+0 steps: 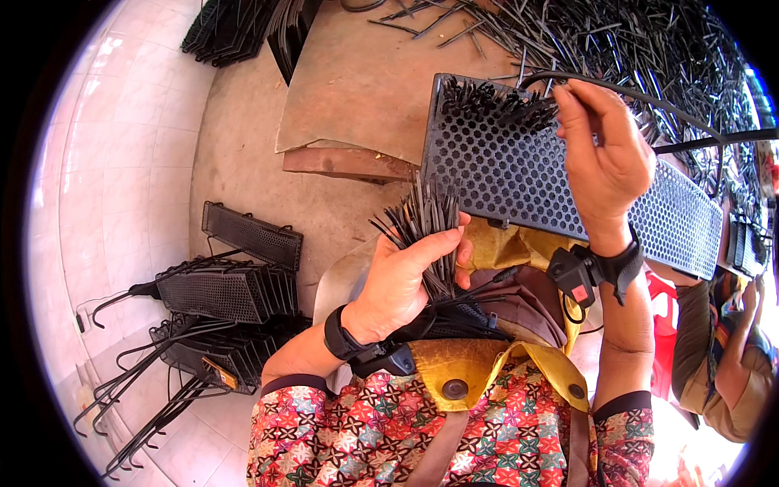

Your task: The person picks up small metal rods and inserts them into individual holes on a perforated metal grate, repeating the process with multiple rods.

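Note:
My left hand [406,280] is closed around a bundle of thin black strips [428,219], their ends fanning out beyond my fingers. A black perforated panel [511,166] lies across my lap, full of round holes. Rows of black loops or tufts [479,101] stand up along its far edge. Over that edge, my right hand [604,146] has thumb and fingertips pinched together at the right end of the tufts. Whatever sits between those fingertips is too small to make out. More dark strips [462,316] rest on my lap below the left hand.
Loose black strips [673,57] pile up at the far right. A flat board [365,89] on a brick-coloured base lies ahead. Stacked perforated panels with hooked rods [219,292] stand at the left by a tiled wall [122,146]. Another person [730,365] sits at the right.

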A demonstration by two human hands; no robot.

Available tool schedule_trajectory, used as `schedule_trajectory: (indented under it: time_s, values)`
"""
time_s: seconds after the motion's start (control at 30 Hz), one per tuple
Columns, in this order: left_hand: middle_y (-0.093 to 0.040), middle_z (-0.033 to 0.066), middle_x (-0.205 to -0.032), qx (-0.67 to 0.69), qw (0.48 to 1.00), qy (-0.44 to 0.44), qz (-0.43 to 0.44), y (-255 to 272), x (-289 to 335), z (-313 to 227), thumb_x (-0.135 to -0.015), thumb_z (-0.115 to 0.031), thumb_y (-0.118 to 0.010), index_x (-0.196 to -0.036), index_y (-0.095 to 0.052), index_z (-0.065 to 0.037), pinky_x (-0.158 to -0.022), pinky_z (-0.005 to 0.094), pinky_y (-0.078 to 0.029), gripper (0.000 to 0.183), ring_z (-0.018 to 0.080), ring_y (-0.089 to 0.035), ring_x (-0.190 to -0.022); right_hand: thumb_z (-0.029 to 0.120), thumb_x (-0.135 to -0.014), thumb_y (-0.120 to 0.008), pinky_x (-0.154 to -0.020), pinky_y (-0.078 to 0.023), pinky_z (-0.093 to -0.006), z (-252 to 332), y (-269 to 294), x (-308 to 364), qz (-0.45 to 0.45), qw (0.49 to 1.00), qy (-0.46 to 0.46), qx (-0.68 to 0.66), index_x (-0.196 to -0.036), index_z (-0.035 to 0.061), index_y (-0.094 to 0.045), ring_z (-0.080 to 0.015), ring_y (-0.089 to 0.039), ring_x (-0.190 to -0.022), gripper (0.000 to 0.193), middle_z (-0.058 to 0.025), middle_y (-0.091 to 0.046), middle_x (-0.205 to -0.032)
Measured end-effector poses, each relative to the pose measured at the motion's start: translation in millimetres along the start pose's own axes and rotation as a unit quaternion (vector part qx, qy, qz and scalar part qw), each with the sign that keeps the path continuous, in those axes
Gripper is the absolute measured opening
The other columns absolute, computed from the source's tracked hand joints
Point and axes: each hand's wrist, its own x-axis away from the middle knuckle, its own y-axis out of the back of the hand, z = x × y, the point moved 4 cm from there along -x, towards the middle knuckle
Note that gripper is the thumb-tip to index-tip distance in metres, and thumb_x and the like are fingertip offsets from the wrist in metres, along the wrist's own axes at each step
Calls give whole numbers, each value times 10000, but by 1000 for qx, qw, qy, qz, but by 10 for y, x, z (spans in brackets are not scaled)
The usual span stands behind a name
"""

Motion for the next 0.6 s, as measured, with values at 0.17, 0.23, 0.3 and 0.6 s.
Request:
schedule_trajectory:
  time_s: [0.17, 0.23, 0.3, 0.6]
  values:
    - [-594, 85, -900, -13, 1000, -13, -2, -19, -6, -13, -830, -27, -589, -1034, -569, 13, -550, 337, -521, 209, 219, -588, -781, -93, -667, -673, -559, -488, -317, 98, -136, -1, 3, 971, 232, 57, -893, -29, -581, -256, -580, -640, 253, -120, -596, -784]
    - [-596, 88, -887, -9, 1000, -23, -9, 4, -11, 0, -818, -12, -602, -1007, -574, 3, -554, 343, -528, 191, 226, -593, -775, -109, -641, -673, -545, -478, -319, 118, -152, -8, 14, 966, 255, 47, -915, -43, -564, -269, -571, -636, 302, -130, -588, -799]
    - [-599, 93, -871, -6, 999, -30, -16, 19, -14, 3, -808, -1, -613, -982, -578, -6, -558, 349, -535, 178, 234, -598, -766, -114, -641, -669, -541, -476, -315, 122, -171, -7, 23, 964, 261, 38, -913, -44, -568, -265, -571, -636, 298, -129, -589, -800]
    - [-607, 109, -825, -3, 999, -36, -38, 31, -10, -19, -796, 6, -628, -963, -578, -7, -572, 363, -550, 174, 254, -617, -745, -95, -646, -649, -528, -470, -314, 163, -173, 27, 35, 957, 285, 28, -911, -41, -576, -256, -567, -638, 281, -124, -594, -819]
